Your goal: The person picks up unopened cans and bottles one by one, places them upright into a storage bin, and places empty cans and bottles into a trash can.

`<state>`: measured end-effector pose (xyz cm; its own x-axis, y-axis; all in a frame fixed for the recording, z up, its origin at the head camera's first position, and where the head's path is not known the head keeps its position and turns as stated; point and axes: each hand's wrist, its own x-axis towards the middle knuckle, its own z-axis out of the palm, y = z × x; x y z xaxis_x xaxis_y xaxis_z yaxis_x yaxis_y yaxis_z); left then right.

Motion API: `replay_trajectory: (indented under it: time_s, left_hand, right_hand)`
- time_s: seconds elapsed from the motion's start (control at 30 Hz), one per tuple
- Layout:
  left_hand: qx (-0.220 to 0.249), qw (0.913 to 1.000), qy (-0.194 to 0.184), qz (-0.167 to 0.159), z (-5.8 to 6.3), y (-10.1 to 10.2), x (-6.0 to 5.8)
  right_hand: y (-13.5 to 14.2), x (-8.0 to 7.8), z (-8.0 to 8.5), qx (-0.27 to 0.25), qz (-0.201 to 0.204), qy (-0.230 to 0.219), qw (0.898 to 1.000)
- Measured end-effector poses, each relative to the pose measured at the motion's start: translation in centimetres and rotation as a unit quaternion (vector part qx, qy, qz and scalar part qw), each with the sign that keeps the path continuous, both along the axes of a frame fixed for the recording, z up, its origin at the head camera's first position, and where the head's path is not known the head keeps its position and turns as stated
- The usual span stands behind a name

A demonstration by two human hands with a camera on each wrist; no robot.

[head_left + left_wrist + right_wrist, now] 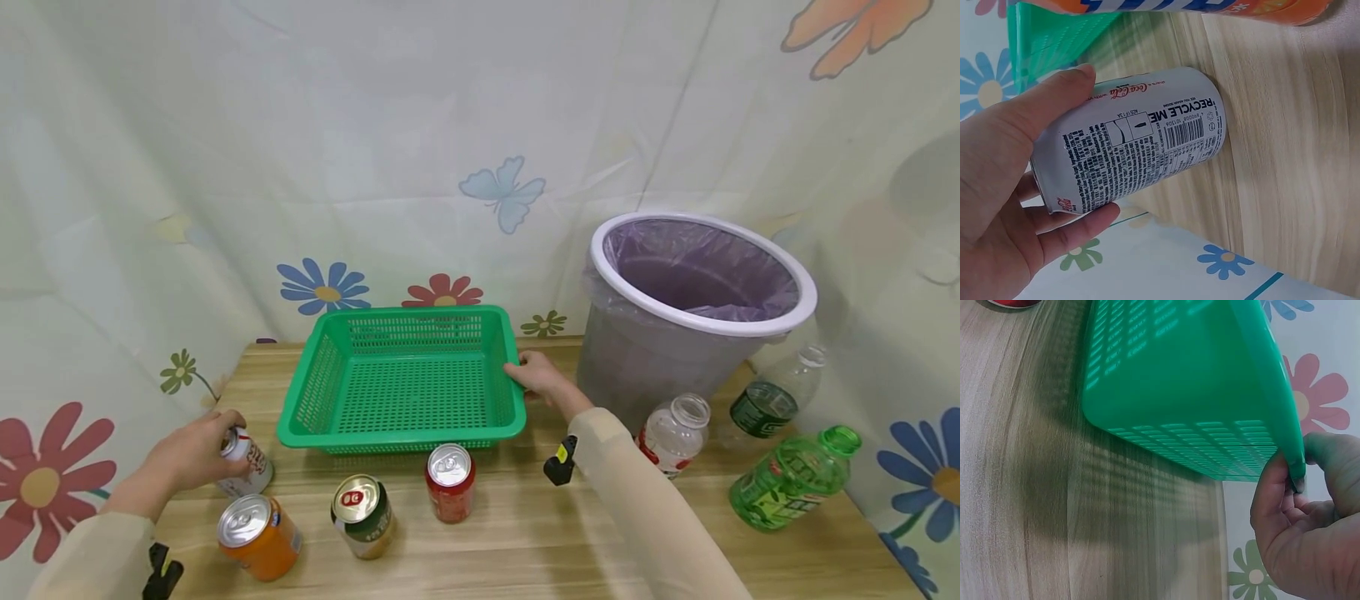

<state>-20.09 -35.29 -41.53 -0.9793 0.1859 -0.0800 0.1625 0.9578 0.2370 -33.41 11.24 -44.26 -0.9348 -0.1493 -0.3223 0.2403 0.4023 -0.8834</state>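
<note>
At the table's left, my left hand (197, 454) grips a white Coca-Cola can (247, 463) from above. The left wrist view shows the thumb on one side of this can (1141, 134) and the fingers on the other, with its base at the wood. My right hand (542, 377) pinches the right rim of a green plastic basket (401, 439); in the right wrist view, thumb and fingers of that hand (1304, 531) close round the rim. No items show inside the basket. An orange can (262, 542) stands just in front of the left hand.
A dark green and gold can (363, 517) and a red can (451, 487) stand before the basket. At the right are a lined grey bin (637, 367), a clear bottle with a red label (673, 433), a clear bottle with a green label (772, 400) and a green bottle (795, 479).
</note>
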Motion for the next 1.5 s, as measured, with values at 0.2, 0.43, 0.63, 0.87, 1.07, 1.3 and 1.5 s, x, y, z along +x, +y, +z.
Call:
replay_trajectory:
  time_s: [0.2, 0.43, 0.63, 0.87, 1.07, 1.3, 1.5]
  left_hand:
    - [-0.008, 0.9999, 0.004, -0.009, 0.2, -0.1, -0.2]
    - [-0.011, 0.9998, 0.003, -0.016, 0.3, -0.1, -0.2]
    - [-0.014, 0.9996, 0.002, -0.026, 0.3, -0.2, -0.3]
    - [-0.022, 0.9993, -0.001, -0.029, 0.4, -0.2, -0.2]
    - [-0.025, 0.9993, -0.003, -0.029, 0.8, -0.2, -0.2]
    - [-0.023, 0.9991, -0.005, -0.035, 1.5, -0.1, -0.1]
    - [-0.026, 0.9988, -0.005, -0.042, 2.0, -0.1, -0.1]
  right_hand:
    - [-0.1, -0.1, 0.0, -0.004, -0.002, -0.005, 1.0]
    - [-0.2, -0.1, 0.0, -0.003, -0.004, -0.005, 1.0]
    - [-0.2, -0.1, 0.0, -0.008, -0.004, -0.008, 1.0]
    - [-0.2, 0.0, 0.2, -0.015, -0.005, -0.007, 1.0]
    - [-0.2, 0.0, 0.2, -0.009, -0.011, -0.011, 1.0]
    - [-0.1, 0.0, 0.1, -0.009, -0.009, -0.008, 1.0]
    - [0.0, 0.0, -0.2, -0.006, -0.007, -0.007, 1.0]
